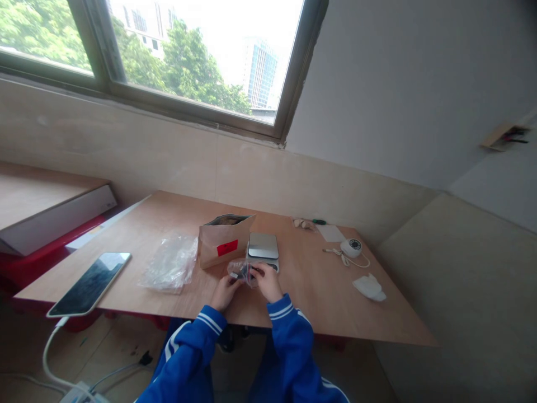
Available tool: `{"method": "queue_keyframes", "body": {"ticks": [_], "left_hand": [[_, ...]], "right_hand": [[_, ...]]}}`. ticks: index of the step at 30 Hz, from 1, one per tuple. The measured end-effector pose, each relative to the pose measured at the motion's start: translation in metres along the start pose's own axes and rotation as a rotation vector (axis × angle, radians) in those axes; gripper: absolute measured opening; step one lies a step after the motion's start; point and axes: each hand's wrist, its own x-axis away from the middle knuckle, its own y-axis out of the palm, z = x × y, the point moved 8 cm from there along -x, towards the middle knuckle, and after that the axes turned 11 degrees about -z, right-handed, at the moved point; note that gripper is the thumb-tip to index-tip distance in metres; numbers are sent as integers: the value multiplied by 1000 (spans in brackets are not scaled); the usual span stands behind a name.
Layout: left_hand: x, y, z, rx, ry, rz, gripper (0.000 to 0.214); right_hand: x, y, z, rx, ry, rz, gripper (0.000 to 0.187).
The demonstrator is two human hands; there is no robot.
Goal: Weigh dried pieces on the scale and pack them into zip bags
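Between my two hands is a small clear plastic bag (238,268) with something dark in it, too small to make out. My left hand (225,292) grips the bag's lower left side. The fingers of my right hand (267,281) are pinched at its right side, near its opening. Just behind the hands lies a kitchen scale (263,246) with a silver plate, partly covered by my right hand. Left of the scale a brown paper pouch (210,246) with a red label stands upright, its top open and brownish contents showing inside.
A stack of clear plastic bags (172,263) lies left of the pouch. A phone (92,284) on a white cable rests at the table's left edge. Rightward are a small white fan (351,248) with a cord, a crumpled white tissue (369,287) and a green-handled tool (319,221).
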Motion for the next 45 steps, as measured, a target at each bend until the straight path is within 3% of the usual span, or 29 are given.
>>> {"method": "queue_keyframes", "body": {"ticks": [8, 17, 24, 27, 31, 36, 42, 45], "left_hand": [[2, -2, 9, 86, 8, 68, 44], [6, -2, 27, 164, 7, 79, 45], [4, 2, 23, 340, -9, 60, 47], [2, 2, 15, 362, -21, 58, 48], [-2, 3, 8, 378, -37, 48, 47], [-3, 6, 8, 379, -31, 20, 45], [-1, 6, 14, 380, -49, 32, 46], [1, 7, 18, 383, -49, 33, 46]], "right_hand": [[1, -20, -9, -53, 40, 58, 20], [-2, -55, -45, 155, -20, 35, 16], [-47, -67, -78, -188, -45, 11, 28], [-79, -62, -113, -218, -165, 45, 29], [-108, -31, -153, -112, -370, 10, 19], [-111, 5, -167, 79, -498, -77, 20], [-103, -10, -168, 41, -465, -14, 17], [-104, -16, -167, -48, -430, -43, 15]]}}
